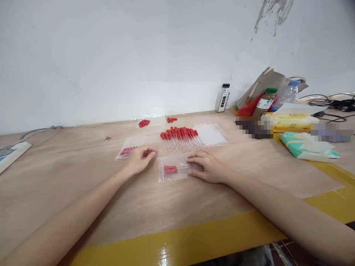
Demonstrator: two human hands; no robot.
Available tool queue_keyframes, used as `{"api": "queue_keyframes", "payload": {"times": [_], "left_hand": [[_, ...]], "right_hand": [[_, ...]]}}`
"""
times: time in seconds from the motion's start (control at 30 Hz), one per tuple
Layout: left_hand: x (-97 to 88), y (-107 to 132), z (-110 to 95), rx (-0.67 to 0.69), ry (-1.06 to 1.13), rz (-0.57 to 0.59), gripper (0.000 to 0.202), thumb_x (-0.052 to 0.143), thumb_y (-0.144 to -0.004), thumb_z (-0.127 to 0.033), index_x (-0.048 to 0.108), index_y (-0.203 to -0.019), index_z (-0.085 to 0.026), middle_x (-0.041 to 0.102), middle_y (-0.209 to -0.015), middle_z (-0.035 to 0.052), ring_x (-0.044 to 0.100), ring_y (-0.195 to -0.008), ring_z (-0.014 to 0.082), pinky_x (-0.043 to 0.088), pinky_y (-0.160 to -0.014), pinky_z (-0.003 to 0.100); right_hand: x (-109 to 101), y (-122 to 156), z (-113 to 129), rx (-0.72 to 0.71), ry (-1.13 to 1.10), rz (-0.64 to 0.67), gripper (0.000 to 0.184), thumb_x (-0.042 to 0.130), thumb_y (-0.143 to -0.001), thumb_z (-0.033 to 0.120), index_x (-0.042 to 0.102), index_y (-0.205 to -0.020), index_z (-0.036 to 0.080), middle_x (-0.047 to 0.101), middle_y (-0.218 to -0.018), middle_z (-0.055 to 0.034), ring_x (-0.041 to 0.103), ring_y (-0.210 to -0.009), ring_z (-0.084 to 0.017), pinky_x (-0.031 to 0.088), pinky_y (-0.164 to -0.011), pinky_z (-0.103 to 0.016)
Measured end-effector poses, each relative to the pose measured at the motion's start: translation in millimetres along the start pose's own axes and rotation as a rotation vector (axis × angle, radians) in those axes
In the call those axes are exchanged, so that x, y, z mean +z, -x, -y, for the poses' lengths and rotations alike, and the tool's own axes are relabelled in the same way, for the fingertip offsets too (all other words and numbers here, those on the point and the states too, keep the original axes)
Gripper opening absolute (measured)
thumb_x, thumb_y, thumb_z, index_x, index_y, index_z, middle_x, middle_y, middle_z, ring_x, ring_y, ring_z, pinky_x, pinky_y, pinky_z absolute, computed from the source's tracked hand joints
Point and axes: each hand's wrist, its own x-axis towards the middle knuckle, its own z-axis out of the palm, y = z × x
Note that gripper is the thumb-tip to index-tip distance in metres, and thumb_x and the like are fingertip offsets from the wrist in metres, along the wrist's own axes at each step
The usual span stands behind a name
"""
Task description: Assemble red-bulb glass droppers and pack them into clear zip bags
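Clear plastic bag holding two red-bulbed droppers lies mid-worktop, its right end under the right hand, whose thumb and fingers are spread apart. To the left, the left hand curls near filled bags; whether its fingertips meet cannot be told. Farther off, loose droppers fan out; a black-capped bottle stands far right.

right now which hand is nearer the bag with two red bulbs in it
Right: the right hand is on the right end of the bag; the left hand is just beyond its left edge.
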Motion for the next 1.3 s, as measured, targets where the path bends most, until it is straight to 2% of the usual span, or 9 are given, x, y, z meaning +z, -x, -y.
{"api": "queue_keyframes", "payload": {"times": [0.2, 0.33, 0.47, 0.6, 0.73, 0.93, 1.07, 1.13, 1.3], "left_hand": [[16.9, -68, -10, -0.192, -0.037, -0.081, 0.024, 0.062, -0.064, -0.039, 0.062, -0.071, -0.016, 0.064, -0.07, 0.0033, 0.058, -0.063, 0.017, 0.042, -0.058, 0.026], [32.1, -97, -10, -0.278, -0.026, -0.115, 0.025, 0.063, -0.064, -0.039, 0.06, -0.071, -0.015, 0.063, -0.068, 0.0039, 0.057, -0.063, 0.0169, 0.04, -0.058, 0.026], [34.4, -107, -8, -0.345, -0.014, -0.15, 0.024, 0.068, -0.063, -0.032, 0.058, -0.078, -0.016, 0.063, -0.072, 0.0031, 0.058, -0.071, 0.0171, 0.041, -0.063, 0.025], [35.8, -109, -9, -0.434, 0.06, -0.035, 0.019, 0.064, -0.072, -0.025, 0.057, -0.086, -0.013, 0.061, -0.072, 0.0022, 0.058, -0.064, 0.0133, 0.045, -0.061, 0.025], [36.3, -109, -13, -0.489, 0.143, 0.032, 0.022, 0.051, -0.085, -0.027, 0.054, -0.1, -0.011, 0.058, -0.093, 0.0052, 0.058, -0.076, 0.0133, 0.05, -0.065, 0.03], [15.8, -91, -23, -0.424, 0.324, -0.132, 0.012, 0.057, -0.076, -0.012, 0.058, -0.088, -0.01, 0.05, -0.059, -0.0029, 0.047, -0.047, 0.0064, 0.045, -0.054, 0.023], [-9.3, -52, -21, -0.314, 0.464, -0.308, 0.021, 0.048, -0.08, -0.011, 0.053, -0.1, -0.017, 0.05, -0.067, -0.0039, 0.05, -0.053, 0.0039, 0.047, -0.061, 0.019], [-19.1, -26, -16, -0.264, 0.602, -0.39, 0.019, 0.051, -0.078, -0.014, 0.054, -0.097, -0.017, 0.052, -0.07, -0.0026, 0.053, -0.057, 0.0052, 0.048, -0.061, 0.02], [-22.4, 24, -8, -0.307, 0.77, -0.451, 0.014, 0.053, -0.076, -0.012, 0.054, -0.09, -0.017, 0.058, -0.077, 0.0011, 0.059, -0.068, 0.0096, 0.051, -0.065, 0.023]], "right_hand": [[1, 0, 2, 0.01, 0.0, -0.015, 0.039, 0.054, -0.078, 0.042, 0.059, -0.108, 0.018, 0.056, -0.11, -0.0098, 0.049, -0.105, -0.021, 0.035, -0.095, -0.04], [1, 0, 2, 0.012, 0.004, -0.005, 0.039, 0.054, -0.078, 0.041, 0.059, -0.109, 0.017, 0.056, -0.11, -0.0096, 0.048, -0.105, -0.02, 0.034, -0.096, -0.039], [1, -1, 1, 0.001, 0.002, -0.006, 0.038, 0.053, -0.079, 0.041, 0.059, -0.109, 0.018, 0.056, -0.111, -0.0092, 0.048, -0.105, -0.02, 0.034, -0.096, -0.039], [1, -1, 1, 0.007, 0.002, -0.006, 0.039, 0.054, -0.078, 0.041, 0.059, -0.109, 0.017, 0.056, -0.11, -0.0094, 0.048, -0.104, -0.021, 0.034, -0.095, -0.039], [2, -2, 1, 0.007, 0.005, -0.003, 0.039, 0.054, -0.079, 0.041, 0.059, -0.108, 0.017, 0.056, -0.109, -0.0094, 0.048, -0.104, -0.021, 0.034, -0.095, -0.04], [3, -1, -1, 0.001, -0.022, -0.026, 0.038, 0.056, -0.077, 0.04, 0.059, -0.108, 0.018, 0.056, -0.109, -0.0092, 0.049, -0.104, -0.02, 0.034, -0.096, -0.04], [4, -1, -1, 0.018, -0.024, -0.043, 0.038, 0.056, -0.077, 0.041, 0.059, -0.108, 0.018, 0.054, -0.11, -0.0102, 0.049, -0.105, -0.02, 0.035, -0.096, -0.039], [5, -1, -1, 0.026, -0.018, -0.046, 0.039, 0.055, -0.077, 0.042, 0.059, -0.108, 0.018, 0.053, -0.111, -0.0106, 0.048, -0.106, -0.021, 0.035, -0.096, -0.039], [6, -2, 0, 0.025, -0.019, -0.05, 0.04, 0.055, -0.077, 0.042, 0.058, -0.109, 0.018, 0.053, -0.11, -0.0104, 0.048, -0.105, -0.02, 0.037, -0.095, -0.038]]}}
